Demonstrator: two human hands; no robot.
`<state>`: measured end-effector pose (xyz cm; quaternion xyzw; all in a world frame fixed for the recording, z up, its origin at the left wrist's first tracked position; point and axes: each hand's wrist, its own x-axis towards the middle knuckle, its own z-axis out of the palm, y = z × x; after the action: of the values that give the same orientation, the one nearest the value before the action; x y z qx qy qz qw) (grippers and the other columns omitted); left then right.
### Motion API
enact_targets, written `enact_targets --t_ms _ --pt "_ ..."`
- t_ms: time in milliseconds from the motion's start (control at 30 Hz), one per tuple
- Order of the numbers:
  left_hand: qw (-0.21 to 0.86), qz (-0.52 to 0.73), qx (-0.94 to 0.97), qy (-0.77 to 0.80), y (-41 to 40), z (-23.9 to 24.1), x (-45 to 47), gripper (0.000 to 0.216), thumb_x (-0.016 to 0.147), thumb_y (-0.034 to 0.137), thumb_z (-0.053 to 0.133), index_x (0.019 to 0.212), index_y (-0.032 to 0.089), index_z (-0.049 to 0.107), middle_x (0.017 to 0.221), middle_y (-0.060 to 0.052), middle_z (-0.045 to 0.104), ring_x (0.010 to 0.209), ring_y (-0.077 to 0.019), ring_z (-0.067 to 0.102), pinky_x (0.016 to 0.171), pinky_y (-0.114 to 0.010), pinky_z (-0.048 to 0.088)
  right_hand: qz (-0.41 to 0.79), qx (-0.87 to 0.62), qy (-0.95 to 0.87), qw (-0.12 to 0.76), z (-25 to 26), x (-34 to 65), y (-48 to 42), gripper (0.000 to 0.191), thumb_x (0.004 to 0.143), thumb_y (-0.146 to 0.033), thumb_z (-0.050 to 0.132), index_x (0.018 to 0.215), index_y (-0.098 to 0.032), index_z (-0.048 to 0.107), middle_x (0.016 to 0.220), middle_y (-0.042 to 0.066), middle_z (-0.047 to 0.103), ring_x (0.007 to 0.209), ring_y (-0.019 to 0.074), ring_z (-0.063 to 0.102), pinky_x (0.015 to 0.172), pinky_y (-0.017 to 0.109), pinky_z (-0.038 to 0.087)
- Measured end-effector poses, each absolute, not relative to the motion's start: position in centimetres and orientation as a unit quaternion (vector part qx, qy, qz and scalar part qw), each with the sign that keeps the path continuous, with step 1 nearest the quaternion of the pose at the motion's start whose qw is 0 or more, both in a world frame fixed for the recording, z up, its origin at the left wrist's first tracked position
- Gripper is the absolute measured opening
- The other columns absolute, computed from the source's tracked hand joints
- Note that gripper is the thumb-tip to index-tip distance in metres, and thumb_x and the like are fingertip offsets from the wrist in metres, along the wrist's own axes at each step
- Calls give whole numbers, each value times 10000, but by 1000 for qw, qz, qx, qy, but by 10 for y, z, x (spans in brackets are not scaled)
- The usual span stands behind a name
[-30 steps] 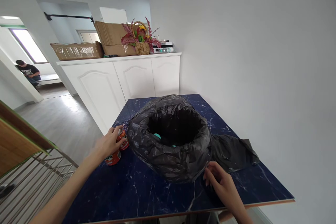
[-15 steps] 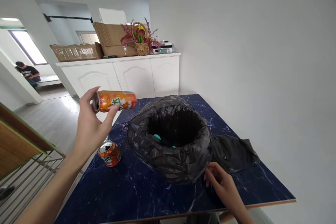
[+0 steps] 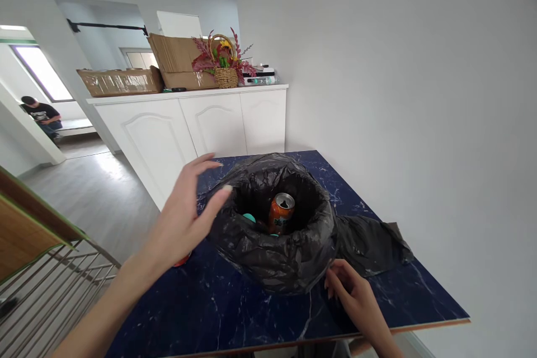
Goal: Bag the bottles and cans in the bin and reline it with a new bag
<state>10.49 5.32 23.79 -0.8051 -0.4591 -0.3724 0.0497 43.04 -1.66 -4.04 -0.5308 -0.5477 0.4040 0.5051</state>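
A bin lined with a black plastic bag [image 3: 268,260] stands on the dark blue marbled table [image 3: 235,313]. Inside it, an orange drink can [image 3: 280,215] is upright or slightly tilted, its opened top facing up. Two turquoise caps [image 3: 249,217] show beside the can; whatever they belong to is mostly hidden. My left hand [image 3: 187,215] is open and empty at the bin's left rim, thumb and fingers spread. Behind its wrist, only the bottom of a second can [image 3: 183,260] peeks out. My right hand [image 3: 350,288] rests loosely curled against the bag's lower right side, nothing visible in its fingers.
Loose black bag plastic [image 3: 373,243] spreads over the table's right side. A metal rack [image 3: 71,285] stands at the left. Behind, a white cabinet [image 3: 218,123] bears cardboard boxes [image 3: 184,61] and a flower basket [image 3: 226,75]. A person [image 3: 42,114] sits far left.
My left hand has let go of the orange can, which is now in the bin. That hand has moved right, towards the rim, covering most of the second can. My right hand stays put.
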Motion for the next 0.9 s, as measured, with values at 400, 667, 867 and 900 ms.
enact_targets --t_ms 400,667,867,900 --pt "51 -111 -730 -672 95 104 -37 558 930 679 511 1227 234 671 1327 -127 689 1036 -321 725 838 -385 545 393 -541 -556 494 -42 430 -18 392 1038 -614 573 1110 -235 641 761 20 690 643 193 657 624 287 499" --pt "133 -105 -677 -716 90 96 -18 342 972 492 487 1035 233 700 1081 -66 718 682 -227 643 596 -322 366 381 -541 -555 503 -40 429 -18 380 1039 -606 573 1078 -235 646 760 25 699 640 196 663 628 290 510" --pt "141 -103 -669 -722 91 95 -16 307 984 465 507 1050 235 700 1121 -49 734 689 -204 644 605 -311 372 374 -548 -559 498 -38 428 -18 390 1036 -616 571 1041 -233 643 751 20 695 634 189 665 640 285 509" --pt "141 -106 -669 -722 91 95 -15 302 984 459 509 1044 232 700 1121 -50 736 695 -202 648 609 -310 379 372 -548 -559 499 -37 428 -18 394 1036 -619 570 1033 -232 644 747 20 694 633 189 664 640 284 509"
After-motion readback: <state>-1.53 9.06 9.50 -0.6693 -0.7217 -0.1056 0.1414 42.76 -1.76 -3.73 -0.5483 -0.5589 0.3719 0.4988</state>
